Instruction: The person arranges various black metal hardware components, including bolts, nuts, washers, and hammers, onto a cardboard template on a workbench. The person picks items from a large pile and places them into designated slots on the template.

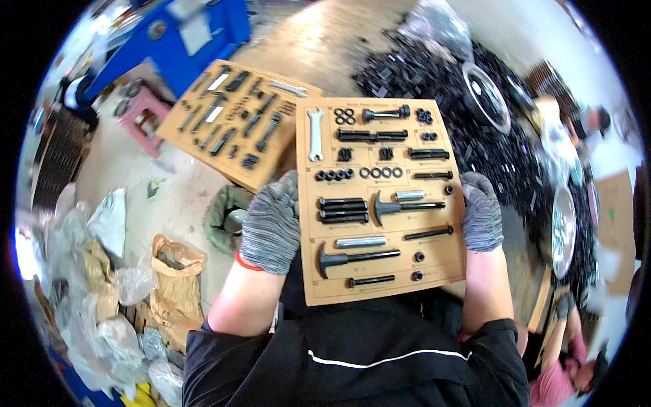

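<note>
I hold up a brown cardboard hardware board (434,271) in front of my chest. My left hand (271,227), in a grey striped glove, is closed on its left edge. At the right edge, my right hand (481,214) grips it in a matching glove. Set on the board are an open-ended wrench (316,133), black bolts (372,136), rings and nuts, silver tubes (361,241), and two black T-shaped parts (359,257). Some fingers are hidden behind the board. Beyond its upper left lies a second hardware board (203,152), similarly laid out.
A large heap of black metal pieces (502,163) spreads at the right, with metal bowls (486,98) in it. At left are a pink stool (141,117), an open paper sack (175,285) and plastic bags (122,339). Another person (566,370) in pink works at lower right.
</note>
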{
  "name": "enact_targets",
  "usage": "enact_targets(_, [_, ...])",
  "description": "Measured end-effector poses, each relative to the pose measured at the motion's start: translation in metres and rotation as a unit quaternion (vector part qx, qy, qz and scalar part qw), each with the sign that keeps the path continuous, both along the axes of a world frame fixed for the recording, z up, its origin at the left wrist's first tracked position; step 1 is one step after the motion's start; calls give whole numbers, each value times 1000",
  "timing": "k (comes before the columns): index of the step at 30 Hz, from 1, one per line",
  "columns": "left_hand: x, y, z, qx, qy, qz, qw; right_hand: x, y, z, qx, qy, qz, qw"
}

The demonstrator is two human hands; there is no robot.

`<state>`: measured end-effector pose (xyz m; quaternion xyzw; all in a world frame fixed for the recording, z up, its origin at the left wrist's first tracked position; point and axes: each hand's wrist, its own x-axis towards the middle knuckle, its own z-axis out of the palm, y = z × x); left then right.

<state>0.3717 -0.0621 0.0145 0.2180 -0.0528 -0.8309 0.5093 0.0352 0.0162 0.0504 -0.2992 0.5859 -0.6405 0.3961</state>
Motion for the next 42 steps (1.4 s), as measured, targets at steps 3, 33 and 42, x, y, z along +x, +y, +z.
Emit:
enact_targets(3, [24, -9, 11, -71, 60, 27, 995, 2, -54, -2, -17, 19, 50, 998])
enact_targets(33, [109, -75, -84, 4, -35, 381, 924, 173, -415, -124, 32, 87, 318, 944])
enact_targets(42, [114, -58, -104, -13, -138, 366, 920, 131, -228, -86, -106, 229, 170, 953])
